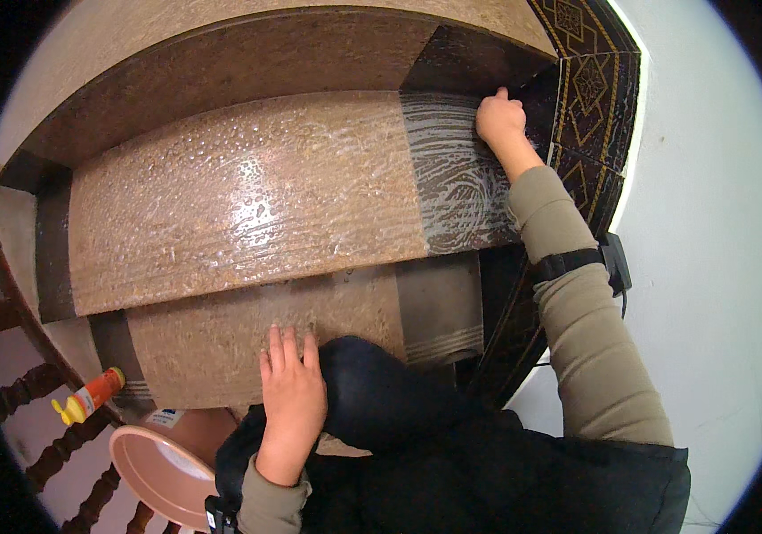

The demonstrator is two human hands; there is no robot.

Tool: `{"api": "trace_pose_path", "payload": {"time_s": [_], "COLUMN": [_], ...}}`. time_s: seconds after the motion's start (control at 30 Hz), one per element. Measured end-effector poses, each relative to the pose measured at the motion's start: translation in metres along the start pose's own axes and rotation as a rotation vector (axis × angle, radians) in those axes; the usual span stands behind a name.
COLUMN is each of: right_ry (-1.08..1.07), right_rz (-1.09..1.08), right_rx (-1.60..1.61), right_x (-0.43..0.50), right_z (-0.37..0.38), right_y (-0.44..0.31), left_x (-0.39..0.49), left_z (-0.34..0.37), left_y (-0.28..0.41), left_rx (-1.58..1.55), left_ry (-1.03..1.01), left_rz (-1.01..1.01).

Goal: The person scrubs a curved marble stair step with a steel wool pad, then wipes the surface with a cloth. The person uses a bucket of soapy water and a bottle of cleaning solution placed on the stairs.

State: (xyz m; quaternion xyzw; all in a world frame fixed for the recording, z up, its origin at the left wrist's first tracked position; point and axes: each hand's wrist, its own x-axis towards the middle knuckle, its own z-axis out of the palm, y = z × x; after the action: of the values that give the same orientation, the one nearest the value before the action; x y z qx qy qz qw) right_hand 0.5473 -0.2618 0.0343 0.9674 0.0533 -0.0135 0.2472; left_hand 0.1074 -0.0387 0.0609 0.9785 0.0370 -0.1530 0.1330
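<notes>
A wet, foamy tiled stair tread [247, 193] stretches across the view before me. Its right end is a dark tile band [448, 173] covered in white, streaky suds. My right hand [502, 119] is at the inner right corner of that band, close to the riser [488, 63], with its fingers bent. The hand itself hides whatever its fingers may hold. Beside my dark-clad knee [361, 387], my left hand [294, 394] is palm down with its fingers spread and nothing in them. It appears over the lower step [221, 347]; whether it touches it is unclear.
Patterned dark skirting tiles [588, 87] climb along the white wall [708, 167] at right. Lower left, an orange bottle with a yellow cap [92, 395] lies near the wooden balusters [47, 460]. A pink plastic basin [137, 490] with foam inside is beside my left leg.
</notes>
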Motion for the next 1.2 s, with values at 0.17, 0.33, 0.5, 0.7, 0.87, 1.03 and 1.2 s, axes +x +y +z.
{"api": "trace_pose_path", "payload": {"time_s": [0.17,0.33,0.5,0.7,0.87,1.03,1.2], "right_ry": [-0.107,-0.09,0.038,0.02,0.104,-0.073,0.076], "right_rz": [-0.046,0.107,0.092,-0.03,-0.186,-0.036,-0.025], "right_rx": [-0.023,0.063,0.08,-0.096,-0.203,-0.137,-0.117], "right_x": [-0.085,-0.135,-0.037,-0.005,-0.089,-0.148,-0.099], "right_z": [-0.02,0.003,0.004,-0.001,0.01,0.009,0.01], "right_y": [0.013,0.027,0.003,-0.004,0.02,0.03,0.017], "left_x": [-0.008,-0.016,-0.02,-0.033,-0.041,-0.034,-0.033], "left_z": [-0.02,-0.033,-0.024,-0.017,-0.031,-0.041,-0.028], "left_y": [0.001,0.007,0.005,-0.004,0.0,0.0,0.002], "left_rx": [-0.024,-0.035,-0.007,0.082,-0.006,-0.059,0.026], "left_ry": [0.064,0.1,0.094,0.01,0.118,0.138,0.187], "left_rz": [-0.031,-0.013,-0.051,-0.136,-0.094,-0.072,-0.107]}}
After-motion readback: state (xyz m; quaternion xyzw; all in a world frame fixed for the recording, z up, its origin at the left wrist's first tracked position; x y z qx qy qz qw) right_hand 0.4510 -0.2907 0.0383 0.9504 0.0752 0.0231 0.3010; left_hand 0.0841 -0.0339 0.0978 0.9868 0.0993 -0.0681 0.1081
